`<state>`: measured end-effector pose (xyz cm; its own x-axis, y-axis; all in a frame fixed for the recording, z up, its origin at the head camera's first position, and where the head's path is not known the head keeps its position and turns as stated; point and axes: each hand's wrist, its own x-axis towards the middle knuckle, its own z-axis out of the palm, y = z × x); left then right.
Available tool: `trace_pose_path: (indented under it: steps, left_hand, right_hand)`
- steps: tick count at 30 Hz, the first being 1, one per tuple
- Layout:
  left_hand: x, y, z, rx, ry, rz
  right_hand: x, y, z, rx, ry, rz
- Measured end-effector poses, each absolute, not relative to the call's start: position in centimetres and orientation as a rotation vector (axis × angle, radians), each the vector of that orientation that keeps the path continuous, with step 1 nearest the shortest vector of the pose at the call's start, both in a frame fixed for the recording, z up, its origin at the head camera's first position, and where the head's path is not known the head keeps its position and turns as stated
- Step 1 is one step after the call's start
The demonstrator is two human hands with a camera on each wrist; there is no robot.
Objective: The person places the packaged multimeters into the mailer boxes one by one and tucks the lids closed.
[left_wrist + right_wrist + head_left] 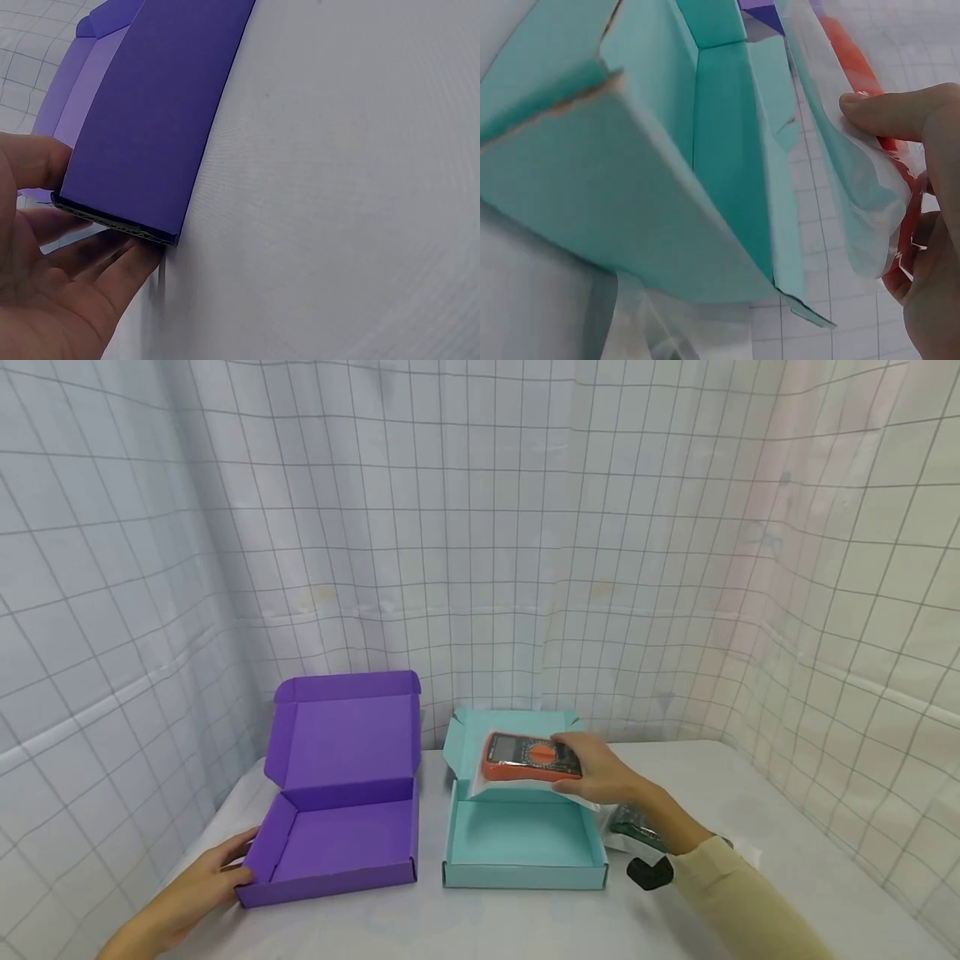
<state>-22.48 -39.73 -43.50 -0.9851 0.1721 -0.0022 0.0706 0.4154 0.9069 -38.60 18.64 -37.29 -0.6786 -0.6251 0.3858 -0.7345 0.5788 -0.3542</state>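
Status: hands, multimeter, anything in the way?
Right hand grips bagged multimeter, raised above teal box. Left hand holds near left corner of purple box. Both open; nothing visibly blocking, green bagged item off to the right.

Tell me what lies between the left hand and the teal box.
The head view shows the purple box, touching the left hand, then a bare strip of white tabletop.
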Motion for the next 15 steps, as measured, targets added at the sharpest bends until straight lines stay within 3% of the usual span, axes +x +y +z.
trace_pose_path:
  steps: [15]
  left_hand:
    - [-23.0,-39.7,-43.4,0.159,2.558,1.594]
  right_hand:
    - [-38.5,13.8,-37.5,1.236,-2.577,0.69]
